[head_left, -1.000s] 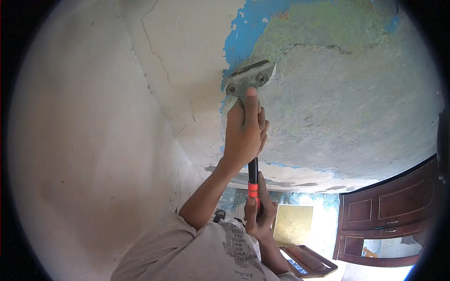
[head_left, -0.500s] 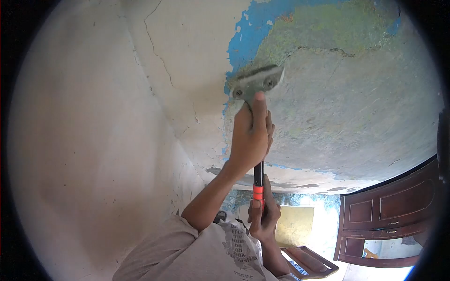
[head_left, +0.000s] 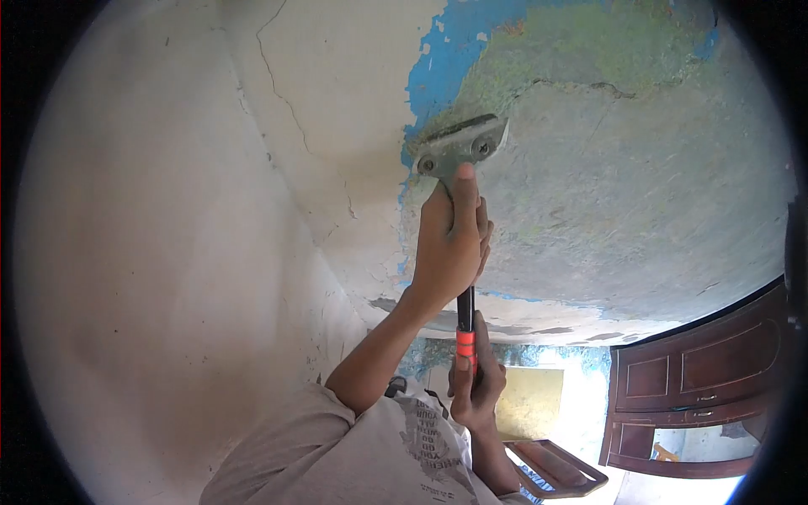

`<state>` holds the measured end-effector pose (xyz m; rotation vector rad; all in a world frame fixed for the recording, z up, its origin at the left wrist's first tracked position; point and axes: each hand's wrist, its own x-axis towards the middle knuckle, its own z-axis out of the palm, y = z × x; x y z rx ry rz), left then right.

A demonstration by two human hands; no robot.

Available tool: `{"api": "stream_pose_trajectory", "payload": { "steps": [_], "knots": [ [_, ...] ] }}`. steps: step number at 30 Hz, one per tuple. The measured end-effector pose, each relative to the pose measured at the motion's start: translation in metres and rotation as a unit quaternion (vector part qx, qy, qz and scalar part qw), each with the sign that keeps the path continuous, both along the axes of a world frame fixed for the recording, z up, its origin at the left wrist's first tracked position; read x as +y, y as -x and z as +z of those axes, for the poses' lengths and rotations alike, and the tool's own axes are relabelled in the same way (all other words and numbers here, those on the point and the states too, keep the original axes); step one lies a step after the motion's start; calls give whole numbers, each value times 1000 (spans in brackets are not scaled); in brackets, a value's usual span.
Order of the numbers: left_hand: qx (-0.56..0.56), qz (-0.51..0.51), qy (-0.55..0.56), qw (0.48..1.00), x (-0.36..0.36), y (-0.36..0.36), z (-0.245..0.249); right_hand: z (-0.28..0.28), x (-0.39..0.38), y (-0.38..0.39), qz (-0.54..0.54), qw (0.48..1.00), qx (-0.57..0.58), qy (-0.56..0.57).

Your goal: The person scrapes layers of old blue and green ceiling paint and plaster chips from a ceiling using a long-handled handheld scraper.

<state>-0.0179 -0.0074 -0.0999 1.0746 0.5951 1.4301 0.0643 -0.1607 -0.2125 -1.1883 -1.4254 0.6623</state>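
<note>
A long-handled scraper (head_left: pixel 459 151) lies with its wide metal blade against the wall, at the border of blue paint and bare grey-green plaster. Two screws show on its head. My left hand (head_left: pixel 452 244) is wrapped round the shaft just below the head, one digit stretched along the metal. Lower down, my right hand (head_left: pixel 476 394) grips the red and black handle near its end. The wall (head_left: pixel 581 194) has a patchy scraped surface, with a strip of blue paint (head_left: pixel 442 71) beside the cream paint.
To the left is a cream wall (head_left: pixel 143 252) meeting the worked surface at a corner, with thin cracks nearby. A dark wooden cabinet (head_left: pixel 699 379) stands at the lower right. A brown-framed piece of furniture (head_left: pixel 560 471) is near my right forearm.
The blade has shifted up very slightly along the wall, with both hands keeping their grip. Little else differs.
</note>
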Motion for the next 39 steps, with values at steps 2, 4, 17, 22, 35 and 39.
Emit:
{"api": "stream_pose_trajectory", "payload": {
  "steps": [2,4,17,22,35,39],
  "knots": [
    [2,5,-9,1000,2,-1,-3,0,5,1,2,1000,-11,-15],
    [-3,-1,-2,1000,2,1,4,1,5,2,3,1000,-10,-17],
    [-43,-13,28,999,-2,1,5,9,-1,3,-6,1000,-7,-10],
    [-7,-8,-3,1000,1,3,5,12,-3,7,-4,1000,-13,-15],
    [-43,-32,38,998,-10,-17,-38,-34,-5,-33,-9,999,-37,-1],
    [-67,-1,47,997,-22,-20,-43,-22,-5,-35,-5,999,-31,29]
  ]
}}
